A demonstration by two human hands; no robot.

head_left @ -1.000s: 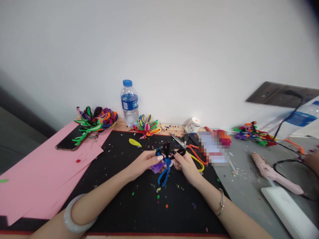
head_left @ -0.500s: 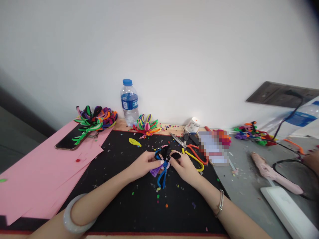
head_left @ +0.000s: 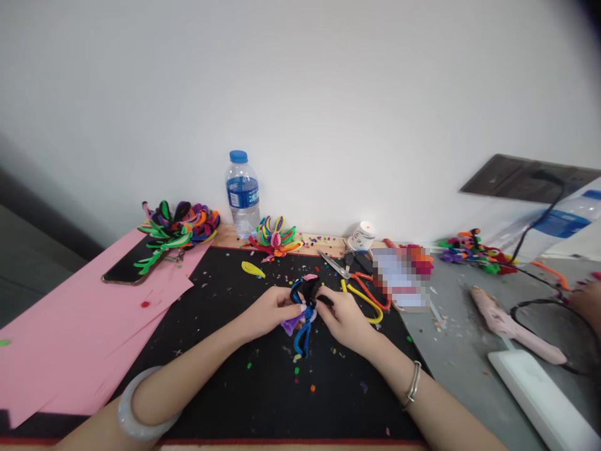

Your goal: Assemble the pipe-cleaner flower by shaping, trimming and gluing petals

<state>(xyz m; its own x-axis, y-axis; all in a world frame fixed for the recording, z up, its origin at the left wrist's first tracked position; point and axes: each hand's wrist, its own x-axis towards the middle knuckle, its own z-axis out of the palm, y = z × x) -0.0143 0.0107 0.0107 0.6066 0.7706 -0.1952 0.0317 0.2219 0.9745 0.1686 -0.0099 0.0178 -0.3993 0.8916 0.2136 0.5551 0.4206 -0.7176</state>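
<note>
Between my two hands is a pipe-cleaner flower [head_left: 307, 313] with blue, black and purple loops and a bit of pink at the top. A blue loop hangs down toward me, and a purple part shows by my left thumb. My left hand [head_left: 272, 313] is closed on its left side, thumb in front and the other fingers partly hidden behind. On the right, my right hand [head_left: 346, 318] pinches a black loop near the flower's middle. Both hands are just above the black mat [head_left: 235, 388].
Scissors [head_left: 359, 282] and a yellow loop [head_left: 253, 269] lie beyond my hands. A water bottle [head_left: 243, 197] and a white spool [head_left: 363, 236] stand along the wall. Pink paper [head_left: 94, 326] with a phone [head_left: 129, 266] is left; a pink glue gun [head_left: 516, 329] and another person's hand [head_left: 586, 294] are right.
My right fingers have shifted in toward the flower's middle, and the black loop that stuck out to the right is now pressed down in them. My left hand keeps its grip.
</note>
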